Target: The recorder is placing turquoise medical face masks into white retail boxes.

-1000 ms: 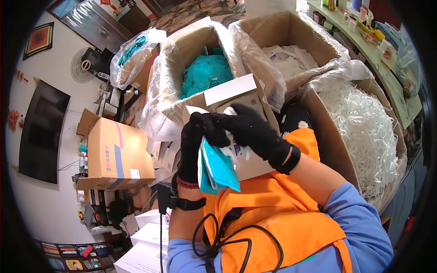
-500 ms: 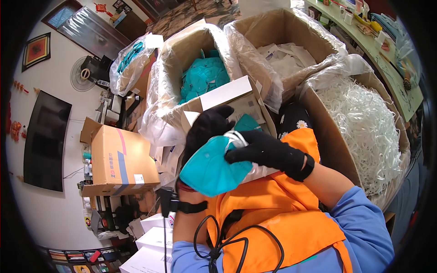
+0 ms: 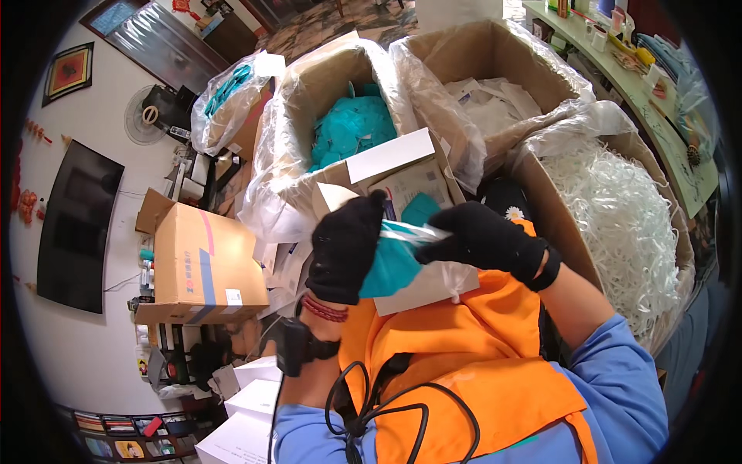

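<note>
Head view: left hand point(image 3: 344, 249) is gripping a teal mask point(image 3: 391, 271), right hand point(image 3: 491, 241) pinching white straps point(image 3: 420, 230) (overpulling is risking tears).

An orange apron point(image 3: 456, 387) covers the person's front, over a blue top with bunched sleeves point(image 3: 618, 379) either side of it. Beyond the apron are a black left glove point(image 3: 340, 251) and a black right glove point(image 3: 487, 246). Left of it sit a dark red beaded bracelet point(image 3: 325, 311) and a strapped black box point(image 3: 293, 346); right, a black wristband point(image 3: 548, 268). Looped black cord point(image 3: 357, 428) lies knotted across its lower left.
</note>
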{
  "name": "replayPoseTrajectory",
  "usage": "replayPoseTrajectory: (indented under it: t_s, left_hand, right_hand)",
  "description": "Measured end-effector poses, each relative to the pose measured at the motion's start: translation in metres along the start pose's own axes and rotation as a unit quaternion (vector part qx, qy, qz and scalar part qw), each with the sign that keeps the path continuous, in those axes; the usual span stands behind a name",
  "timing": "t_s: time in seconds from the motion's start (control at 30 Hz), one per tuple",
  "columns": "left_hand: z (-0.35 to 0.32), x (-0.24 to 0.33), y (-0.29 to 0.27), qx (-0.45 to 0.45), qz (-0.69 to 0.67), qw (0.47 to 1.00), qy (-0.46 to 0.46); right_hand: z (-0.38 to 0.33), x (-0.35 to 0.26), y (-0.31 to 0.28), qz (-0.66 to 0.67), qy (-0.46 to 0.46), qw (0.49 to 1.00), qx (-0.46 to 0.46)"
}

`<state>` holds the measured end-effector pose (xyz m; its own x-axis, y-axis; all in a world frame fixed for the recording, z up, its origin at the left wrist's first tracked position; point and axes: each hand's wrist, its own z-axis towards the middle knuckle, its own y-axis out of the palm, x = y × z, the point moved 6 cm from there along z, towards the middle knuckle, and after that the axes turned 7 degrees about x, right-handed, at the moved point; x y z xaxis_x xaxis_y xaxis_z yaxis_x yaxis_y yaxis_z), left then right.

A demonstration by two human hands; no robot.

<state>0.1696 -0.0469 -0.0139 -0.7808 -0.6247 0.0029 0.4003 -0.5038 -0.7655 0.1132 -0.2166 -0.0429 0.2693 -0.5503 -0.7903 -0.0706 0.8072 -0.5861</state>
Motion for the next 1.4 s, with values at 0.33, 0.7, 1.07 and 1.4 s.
replayPoseTrajectory:
  t_s: [0.33,0.7,1.07,1.4]
  left_hand:
    - [-0.030,-0.019,0.045,0.009,-0.665,0.575,-0.477]
    - [-0.015,-0.059,0.051,-0.004,-0.138,0.982,-0.129]
    - [-0.031,-0.152,-0.007,0.121,-0.696,0.555,-0.439]
    - [-0.009,-0.026,0.031,-0.045,-0.581,0.702,-0.409]
  right_hand:
    - [0.011,-0.050,0.007,0.277,-0.171,0.935,0.144]
    - [0.007,-0.107,0.039,0.231,-0.088,0.947,0.204]
    - [0.015,-0.060,0.053,0.106,-0.013,0.985,0.135]
    - [0.022,0.000,0.023,0.278,0.136,0.929,0.203]
